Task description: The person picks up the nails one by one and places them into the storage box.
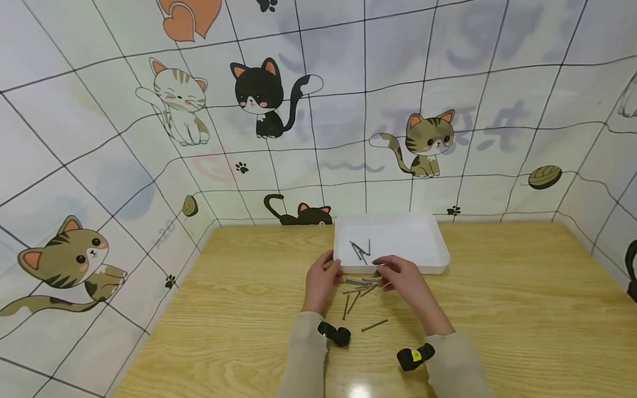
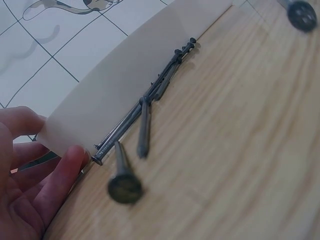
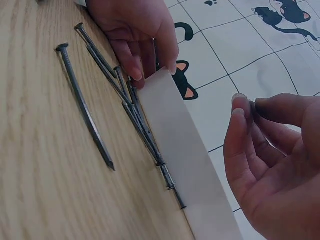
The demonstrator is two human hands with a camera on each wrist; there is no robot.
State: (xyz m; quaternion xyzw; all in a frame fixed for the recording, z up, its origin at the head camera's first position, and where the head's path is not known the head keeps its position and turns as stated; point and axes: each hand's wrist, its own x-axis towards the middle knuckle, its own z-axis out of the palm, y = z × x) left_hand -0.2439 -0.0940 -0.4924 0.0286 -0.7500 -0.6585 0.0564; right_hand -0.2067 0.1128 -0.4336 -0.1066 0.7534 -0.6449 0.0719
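A shallow white tray (image 1: 401, 237) stands near the back wall, with several dark nails (image 1: 360, 252) lying inside at its left. At the tray's front left corner, my left hand (image 1: 322, 284) grips the wall between thumb and fingers. Over the front wall, my right hand (image 1: 402, 278) pinches a small dark piece, apparently a nail (image 3: 253, 108), mostly hidden by the fingertips. Below the hands, a loose pile of nails (image 2: 145, 102) lies along the outside of the tray's front wall. One nail (image 3: 82, 105) rests apart, closer to me.
The wooden table (image 1: 230, 313) extends to both sides and toward me. White cloth walls (image 1: 347, 118) printed with cats and grid lines enclose its back and sides. A small black camera (image 1: 415, 357) is worn on each wrist.
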